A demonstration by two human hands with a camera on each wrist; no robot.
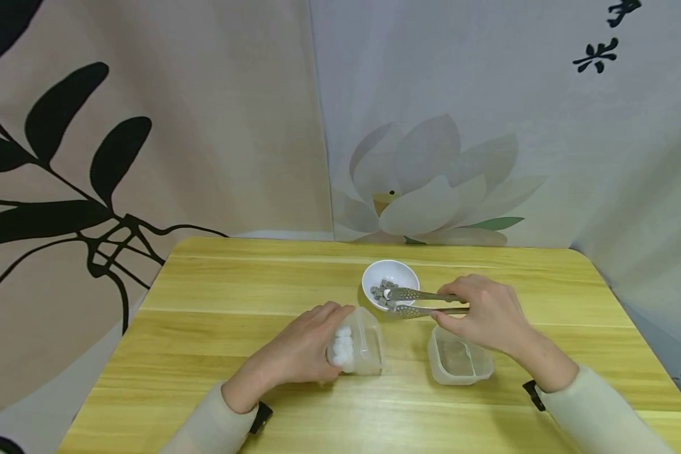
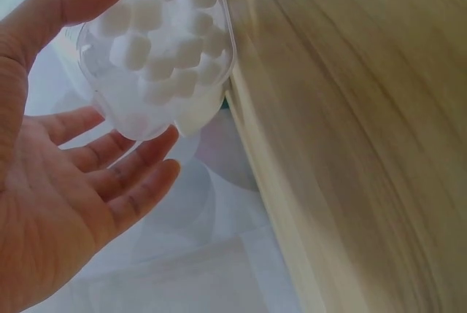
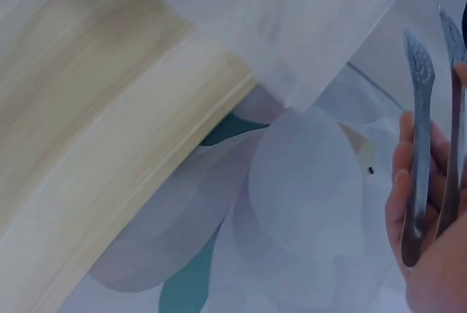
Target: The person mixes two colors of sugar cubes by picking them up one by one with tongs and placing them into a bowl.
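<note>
My left hand (image 1: pixel 309 343) grips a clear plastic tub (image 1: pixel 371 343) tipped on its side, its mouth toward the right. White chunks (image 1: pixel 343 349) are gathered at the tub's base; the left wrist view shows several white chunks (image 2: pixel 175 50) through the plastic, with thumb and fingers about the edge. My right hand (image 1: pixel 482 312) holds metal tongs (image 1: pixel 431 296) with perforated tips, the two arms spread apart. Those tips are at the white bowl (image 1: pixel 410 273), which holds small grey cubes (image 1: pixel 377 292). A white spot shows beside the upper tip. In the right wrist view the tongs (image 3: pixel 421 145) lie across the fingers.
A second clear tub (image 1: pixel 459 379) stands on the wooden table (image 1: pixel 250 271) just below my right hand; its pale side (image 3: pixel 284 21) fills the top of the right wrist view. A printed curtain (image 1: pixel 250 126) hangs behind the table's far edge.
</note>
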